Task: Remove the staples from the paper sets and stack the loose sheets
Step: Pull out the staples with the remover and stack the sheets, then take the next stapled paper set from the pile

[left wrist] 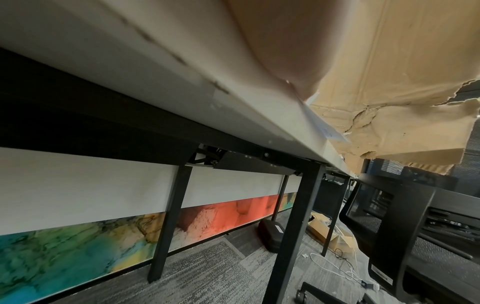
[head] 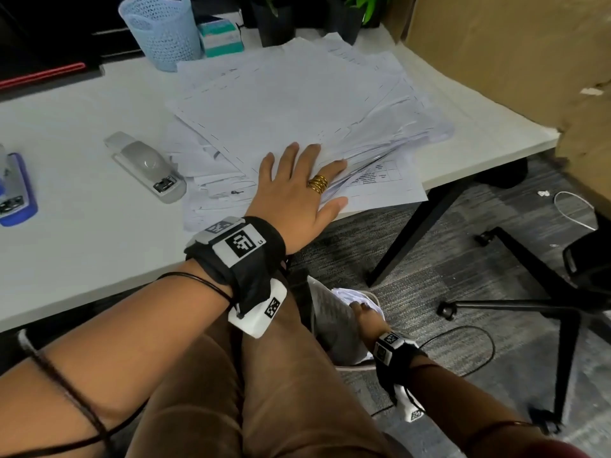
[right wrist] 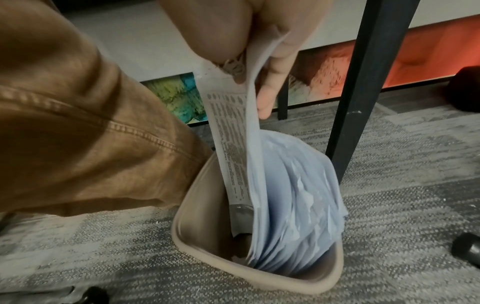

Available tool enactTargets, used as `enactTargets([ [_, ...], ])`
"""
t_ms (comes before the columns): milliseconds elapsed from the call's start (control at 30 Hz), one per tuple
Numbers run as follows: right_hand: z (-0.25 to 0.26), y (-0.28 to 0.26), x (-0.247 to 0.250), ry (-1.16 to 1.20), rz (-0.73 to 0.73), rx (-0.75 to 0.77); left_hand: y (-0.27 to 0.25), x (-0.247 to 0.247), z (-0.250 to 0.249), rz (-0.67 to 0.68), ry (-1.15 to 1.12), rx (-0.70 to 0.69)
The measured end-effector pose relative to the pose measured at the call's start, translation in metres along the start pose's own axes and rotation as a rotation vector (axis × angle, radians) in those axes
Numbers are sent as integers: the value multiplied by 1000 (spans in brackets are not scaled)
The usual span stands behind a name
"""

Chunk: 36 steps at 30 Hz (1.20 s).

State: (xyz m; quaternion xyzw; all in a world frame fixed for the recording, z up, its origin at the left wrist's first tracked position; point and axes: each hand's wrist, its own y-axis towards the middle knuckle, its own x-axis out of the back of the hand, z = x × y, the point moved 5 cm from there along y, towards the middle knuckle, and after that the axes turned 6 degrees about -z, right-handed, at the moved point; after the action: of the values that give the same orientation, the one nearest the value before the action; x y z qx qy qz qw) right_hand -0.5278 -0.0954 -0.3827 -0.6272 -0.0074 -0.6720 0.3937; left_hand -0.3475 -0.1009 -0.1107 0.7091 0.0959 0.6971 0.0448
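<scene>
A loose pile of white sheets [head: 297, 104] spreads over the table's right end and hangs past its front edge. My left hand [head: 297, 186] lies flat on the pile's near corner with its fingers spread; a gold ring sits on one finger. Below the table, my right hand [head: 365, 314] reaches into a beige bin [head: 334, 322]. In the right wrist view, the right hand [right wrist: 249, 67] pinches a printed sheet [right wrist: 233, 144] between thumb and fingers. The sheet hangs down into the bin [right wrist: 259, 273], beside several packed papers [right wrist: 298, 195].
A grey stapler [head: 145, 166] lies left of the pile, a blue one [head: 15, 190] at the far left. A blue mesh cup [head: 162, 31] stands at the back. A cardboard box [head: 512, 61] borders the table's right. A black table leg [right wrist: 363, 82] and a chair base [head: 545, 302] flank the bin.
</scene>
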Motion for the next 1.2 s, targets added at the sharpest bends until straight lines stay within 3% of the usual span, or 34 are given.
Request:
enactTargets([
  [67, 0, 4, -10, -25, -6, 34, 0, 0, 1, 0, 4, 1],
  [233, 3, 12, 9, -34, -241, 44, 0, 0, 1, 2, -3, -4],
  [333, 17, -3, 55, -51, -490, 142, -1, 0, 0, 9, 4, -6],
  [433, 30, -24, 96, -46, -643, 228, -2, 1, 1, -1, -17, 1],
  [600, 53, -73, 182, 158, -974, 289, -10, 19, 6, -169, -244, 130],
  [667, 62, -91, 216, 242, -1105, 319, -15, 28, 10, -231, -221, 186],
  [733, 72, -108, 246, 311, -1237, 344, -21, 33, 15, -210, -115, 209],
  [800, 82, -116, 270, 340, -1316, 337, -26, 31, 21, -103, -74, 234],
  [933, 102, -110, 300, 265, -1303, 261, -31, 37, 33, 23, -81, 145],
  [1000, 108, -102, 306, 217, -1229, 167, -34, 46, 37, 41, -160, 113],
  [1100, 112, -90, 303, 165, -1045, -2, -39, 58, 40, -27, -261, 119],
  [1200, 116, -88, 306, 277, -1009, -62, -44, 66, 38, -73, -300, 137],
])
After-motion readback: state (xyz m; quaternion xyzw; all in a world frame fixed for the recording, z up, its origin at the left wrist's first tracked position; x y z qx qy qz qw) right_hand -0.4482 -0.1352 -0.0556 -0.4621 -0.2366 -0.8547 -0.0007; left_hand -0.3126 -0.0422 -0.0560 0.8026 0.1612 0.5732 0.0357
